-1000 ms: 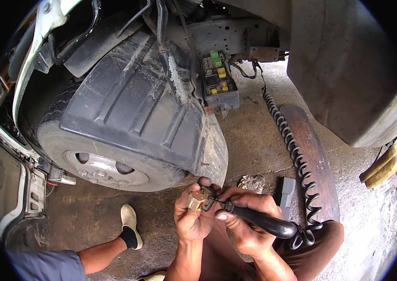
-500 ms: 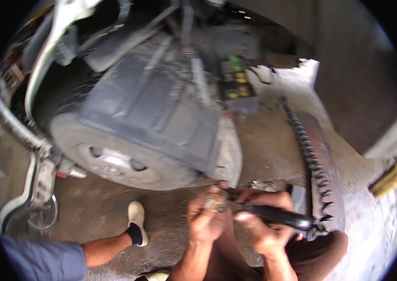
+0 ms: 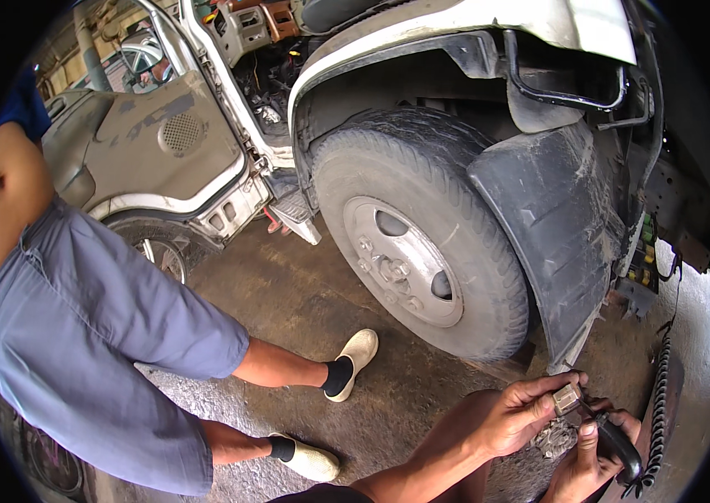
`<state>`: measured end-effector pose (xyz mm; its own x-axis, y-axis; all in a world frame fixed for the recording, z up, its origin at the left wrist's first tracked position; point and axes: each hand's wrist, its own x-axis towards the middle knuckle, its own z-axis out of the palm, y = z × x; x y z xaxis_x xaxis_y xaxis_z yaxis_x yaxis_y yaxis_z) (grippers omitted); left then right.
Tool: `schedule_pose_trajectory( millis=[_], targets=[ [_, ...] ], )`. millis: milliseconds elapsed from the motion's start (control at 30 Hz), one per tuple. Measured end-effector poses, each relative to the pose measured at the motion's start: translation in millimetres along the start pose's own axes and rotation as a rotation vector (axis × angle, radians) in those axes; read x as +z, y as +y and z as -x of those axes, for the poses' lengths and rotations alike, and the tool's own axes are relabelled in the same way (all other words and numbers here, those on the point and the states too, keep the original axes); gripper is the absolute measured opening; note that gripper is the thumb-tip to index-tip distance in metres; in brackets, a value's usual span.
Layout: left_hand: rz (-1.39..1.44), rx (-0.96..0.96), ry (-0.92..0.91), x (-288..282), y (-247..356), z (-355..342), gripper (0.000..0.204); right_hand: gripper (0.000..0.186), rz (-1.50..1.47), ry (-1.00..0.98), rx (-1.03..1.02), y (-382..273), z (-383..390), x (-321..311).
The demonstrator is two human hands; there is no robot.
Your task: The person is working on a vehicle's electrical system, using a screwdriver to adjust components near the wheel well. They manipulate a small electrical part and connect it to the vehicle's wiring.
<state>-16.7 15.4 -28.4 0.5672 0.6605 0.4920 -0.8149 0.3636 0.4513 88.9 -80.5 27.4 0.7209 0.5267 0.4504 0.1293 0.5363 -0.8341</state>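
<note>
My left hand (image 3: pixel 518 419) is at the lower right, closed on a small boxy tan component (image 3: pixel 567 401) held between thumb and fingers. My right hand (image 3: pixel 585 465), just right of it and lower, grips a black-handled tool (image 3: pixel 620 446), whose thin tip is close to the component. A black coiled cord (image 3: pixel 659 390) runs from the handle up toward the vehicle. Behind my hands a small crumpled silvery object (image 3: pixel 554 443) lies on the floor.
A truck's front wheel (image 3: pixel 401 264) and black mudguard (image 3: pixel 543 243) fill the centre, with a fuse box (image 3: pixel 645 264) to the right and an open door (image 3: pixel 141 155) upper left. Another person in blue shorts (image 3: pixel 95 327) stands close on the left, feet near my arms.
My view has swung left and up, bringing the standing person, door and whole wheel into sight. My hands now appear farther right, still holding the component and tool.
</note>
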Motion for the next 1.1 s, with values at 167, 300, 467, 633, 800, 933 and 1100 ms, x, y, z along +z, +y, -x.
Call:
schedule_pose_trajectory(
  millis=[167, 300, 467, 633, 800, 933, 1100],
  targets=[
    [-0.009, 0.029, -0.012, 0, 0, -1, 0.044, 0.039, -0.091, -0.024, 0.021, 0, -2, 2],
    [-0.021, 0.017, 0.017, 4, -1, -3, 0.044, 0.036, -0.046, -0.024, 0.036, -3, -1, 0],
    [0.005, 0.04, -0.004, 10, 2, -3, 0.044, 0.045, -0.237, -0.117, 0.171, -6, -9, 3],
    [-0.176, 0.076, 0.083, 9, 5, 0, 0.047, 0.032, -0.159, -0.065, 0.006, -5, 0, 11],
    [-0.052, 0.045, 0.047, 10, 7, -1, 0.044, 0.035, -0.411, -0.072, 0.073, -8, -2, 14],
    [-0.033, 0.039, 0.074, 10, 9, -2, 0.045, 0.037, -0.189, -0.13, -0.049, -12, -3, 18],
    [-0.03, 0.061, 0.056, 8, 7, 0, 0.047, 0.037, -0.409, -0.152, 0.069, -12, -2, 17]
  ],
)
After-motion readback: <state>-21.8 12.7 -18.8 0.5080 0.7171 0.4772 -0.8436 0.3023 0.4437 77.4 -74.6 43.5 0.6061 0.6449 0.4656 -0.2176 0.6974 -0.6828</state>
